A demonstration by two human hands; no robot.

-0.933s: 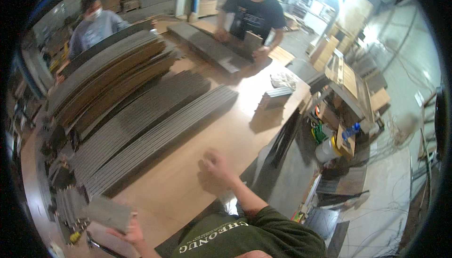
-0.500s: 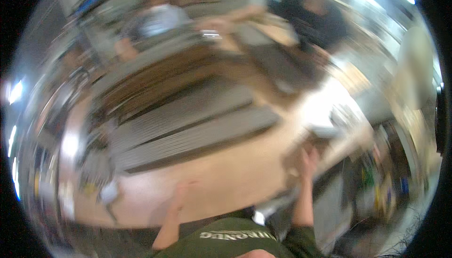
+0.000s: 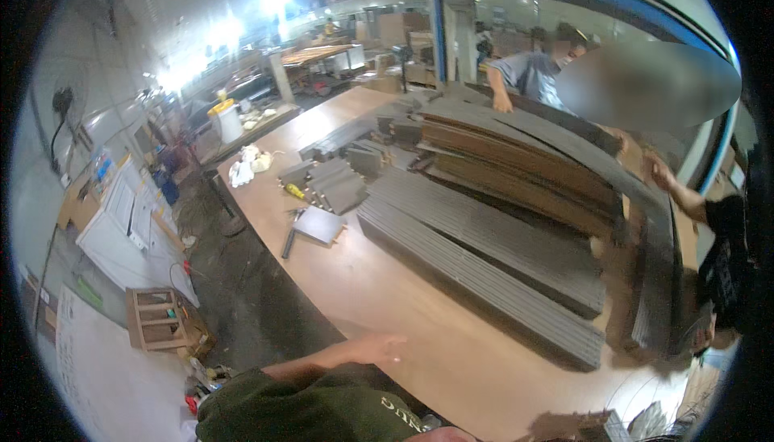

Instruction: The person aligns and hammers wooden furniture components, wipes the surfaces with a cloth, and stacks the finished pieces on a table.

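My left hand (image 3: 377,350) hovers over the near edge of a wooden tabletop (image 3: 355,281), with its fingers stretched out and nothing in them. My right hand is out of the picture. Beyond my left hand lie grey ribbed boards (image 3: 484,268), long and laid side by side. Behind them stands a taller stack of brown-sided boards (image 3: 508,160). A hammer (image 3: 289,242) rests beside a light grey square block (image 3: 319,224), close to several short grey pieces (image 3: 337,184) and a yellow-handled tool (image 3: 295,191).
White gloves (image 3: 250,165) lie at the table's far left edge. Across the stack, a person in a blue-grey shirt (image 3: 524,75) reaches over the boards. At the right, a person in black (image 3: 726,256) has hands by a long grey board (image 3: 657,256). White cabinets (image 3: 133,224) stand left.
The view has swung to the left and sharpened, bringing the table's left end and cabinets into sight. My right hand has left the picture; my left hand still holds nothing.
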